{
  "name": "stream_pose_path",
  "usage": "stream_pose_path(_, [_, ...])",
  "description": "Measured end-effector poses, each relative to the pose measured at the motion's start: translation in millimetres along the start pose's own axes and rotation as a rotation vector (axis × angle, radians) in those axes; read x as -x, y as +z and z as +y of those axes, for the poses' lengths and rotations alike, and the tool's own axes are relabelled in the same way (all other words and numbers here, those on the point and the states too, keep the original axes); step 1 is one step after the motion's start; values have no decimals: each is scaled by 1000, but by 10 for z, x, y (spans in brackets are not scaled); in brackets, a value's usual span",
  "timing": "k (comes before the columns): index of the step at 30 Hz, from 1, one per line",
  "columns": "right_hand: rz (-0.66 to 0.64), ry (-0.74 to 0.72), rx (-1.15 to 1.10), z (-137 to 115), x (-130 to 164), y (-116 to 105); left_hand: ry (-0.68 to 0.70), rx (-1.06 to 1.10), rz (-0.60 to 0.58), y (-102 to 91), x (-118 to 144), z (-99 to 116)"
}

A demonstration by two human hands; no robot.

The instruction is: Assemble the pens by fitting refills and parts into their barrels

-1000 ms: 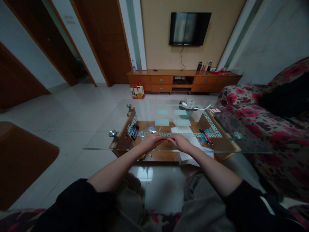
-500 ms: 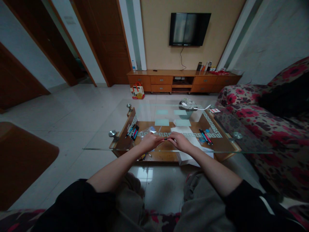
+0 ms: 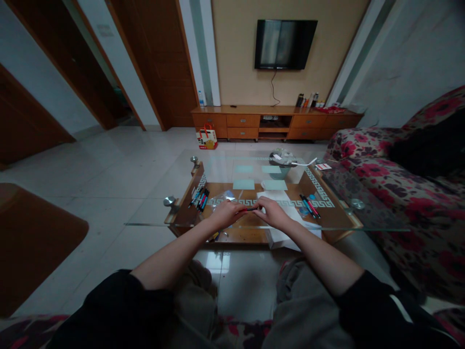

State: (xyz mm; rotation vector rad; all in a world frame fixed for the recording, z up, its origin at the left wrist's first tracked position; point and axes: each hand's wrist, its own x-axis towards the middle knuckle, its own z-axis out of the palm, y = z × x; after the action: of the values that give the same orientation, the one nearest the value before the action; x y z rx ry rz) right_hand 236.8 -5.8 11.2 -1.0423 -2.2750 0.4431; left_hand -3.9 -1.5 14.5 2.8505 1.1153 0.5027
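Observation:
Above the near part of the glass table [image 3: 145, 213], my left hand [image 3: 228, 214] and my right hand [image 3: 271, 212] meet at a thin dark pen [image 3: 251, 209]. Each hand pinches one end of it, and a short middle stretch shows between the fingertips. A trace of red shows by the left fingers; the ends are hidden. Left of my hands lies a group of blue, pink and black pens [image 3: 203, 199]. On the right are a few more pens [image 3: 308, 206], close to small blue round items [image 3: 312, 197]. White paper [image 3: 279, 237] sits beneath my right forearm.
A clear plastic wrapper [image 3: 222, 198] lies just beyond my left hand. Toward the table's far side stands a green basket [image 3: 281, 172] with a crumpled bag on it. A flowered sofa [image 3: 381, 186] borders the right; a brown wooden piece [image 3: 39, 247] stands at the left.
The fingertips of my two hands have drawn slightly apart, so more of the dark pen shows between them. My arms and the things on the table look the same.

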Motion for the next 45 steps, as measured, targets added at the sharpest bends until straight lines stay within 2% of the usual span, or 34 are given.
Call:
stream_pose_path(10, [-45,12,30,-128,-6,-71,-23,-18,6,22,6,-10])
stream_pose_path(16, [-34,23,49,-70,-21,-26,-23,-23,14,38,-2,-15])
stream_pose_path(27, [31,61,-54,-47,15,-8,-21,-59,17,31,9,-19])
stream_pose_path(33, [-15,18,-19,-78,2,-37,-42,-43,19,28,-2,-1])
stream_pose_path(45, [7,11,-59,-65,11,-16,-40,-18,-21,44,3,-34])
